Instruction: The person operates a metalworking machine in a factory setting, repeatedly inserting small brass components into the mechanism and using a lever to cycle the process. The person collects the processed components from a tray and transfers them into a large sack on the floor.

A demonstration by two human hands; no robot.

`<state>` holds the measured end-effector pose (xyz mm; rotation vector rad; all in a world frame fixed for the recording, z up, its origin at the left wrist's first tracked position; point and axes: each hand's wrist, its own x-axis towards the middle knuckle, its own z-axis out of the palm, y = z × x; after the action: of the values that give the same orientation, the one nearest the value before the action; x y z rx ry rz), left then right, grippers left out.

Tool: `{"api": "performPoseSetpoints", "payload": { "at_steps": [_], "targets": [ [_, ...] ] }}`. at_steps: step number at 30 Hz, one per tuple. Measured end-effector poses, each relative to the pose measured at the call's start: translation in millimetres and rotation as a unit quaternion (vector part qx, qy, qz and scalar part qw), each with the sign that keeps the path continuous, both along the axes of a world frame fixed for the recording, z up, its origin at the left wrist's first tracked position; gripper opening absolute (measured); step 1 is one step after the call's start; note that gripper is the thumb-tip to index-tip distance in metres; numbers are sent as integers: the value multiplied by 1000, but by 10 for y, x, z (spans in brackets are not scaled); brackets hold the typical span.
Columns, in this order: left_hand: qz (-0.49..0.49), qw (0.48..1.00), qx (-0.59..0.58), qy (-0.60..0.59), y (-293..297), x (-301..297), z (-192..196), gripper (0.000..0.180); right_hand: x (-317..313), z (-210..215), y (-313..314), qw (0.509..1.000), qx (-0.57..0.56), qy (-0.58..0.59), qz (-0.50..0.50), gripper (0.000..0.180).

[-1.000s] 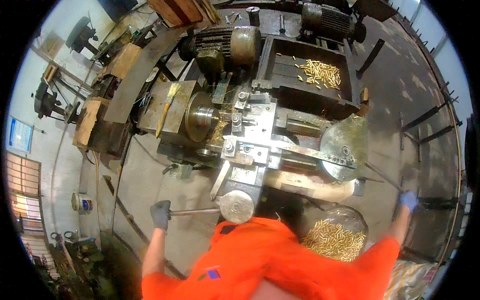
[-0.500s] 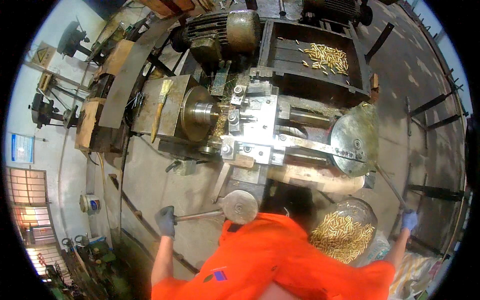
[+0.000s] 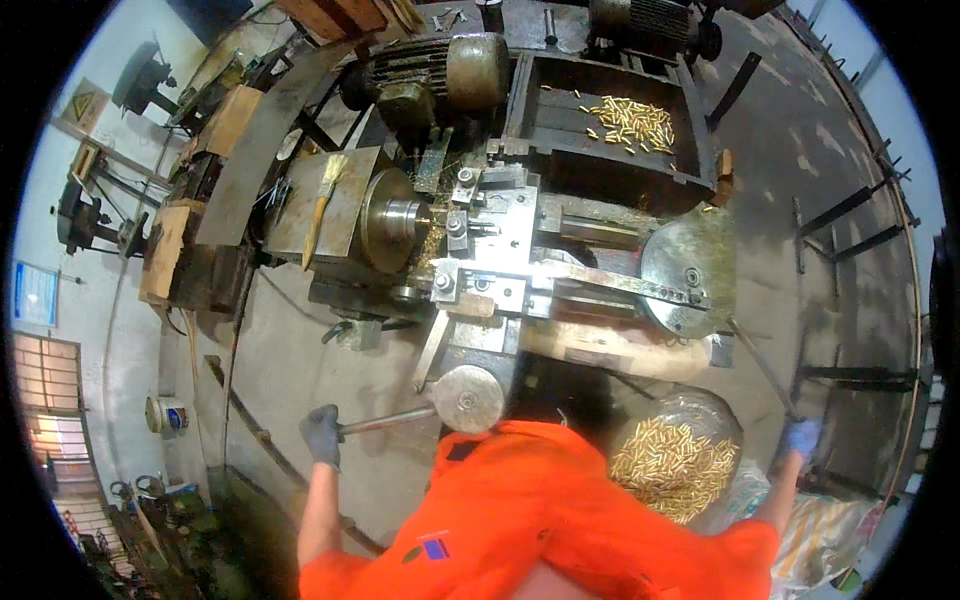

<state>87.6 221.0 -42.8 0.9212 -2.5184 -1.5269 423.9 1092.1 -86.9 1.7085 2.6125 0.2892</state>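
Observation:
My left hand (image 3: 321, 436), in a dark grey glove, is wrapped round the end of a metal lever (image 3: 385, 420). That lever runs to a small round disc (image 3: 468, 398) at the front of a lathe. On the far right, my right hand (image 3: 803, 437), in a blue glove, grips the outer end of a long thin lever (image 3: 765, 372) by a large round plate (image 3: 690, 272). Between the levers lies the bright metal tool slide (image 3: 505, 245) with bolted tool holders. To its left the round chuck (image 3: 392, 222) faces it, with a small brass-coloured piece (image 3: 432, 219) at its nose.
A round pan (image 3: 735, 425) heaped with small brass-coloured parts stands at my right front. More parts lie in a dark metal tray (image 3: 560, 120) behind the lathe. A brush (image 3: 322, 210) rests on the headstock, near an electric motor (image 3: 430, 75). A woven sack (image 3: 830, 535) lies by my right arm.
The whole view has shifted slightly, so the machine appears a little further left and higher. Both hands keep their grips on the levers, with little visible movement.

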Motion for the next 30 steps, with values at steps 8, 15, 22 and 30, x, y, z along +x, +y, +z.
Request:
{"api": "performPoseSetpoints", "payload": {
  "at_steps": [8, 15, 22, 30],
  "targets": [
    [-52, 999, 0, 1, -131, 56, -31, 14, -297, 274, -349, 999, 30, -29, -4, 36],
    [-239, 892, -378, 67, 254, -258, 258, 19, -201, 162, -204, 996, -8, -87, 15, 43],
    [-280, 920, -267, 58, 406, -358, 99, 26, -149, 102, -241, 998, 20, -45, -26, 44],
    [-299, 914, -273, 27, 397, -361, 131, 27, -75, 144, -275, 998, -21, -37, -50, 51]
  ]
}}
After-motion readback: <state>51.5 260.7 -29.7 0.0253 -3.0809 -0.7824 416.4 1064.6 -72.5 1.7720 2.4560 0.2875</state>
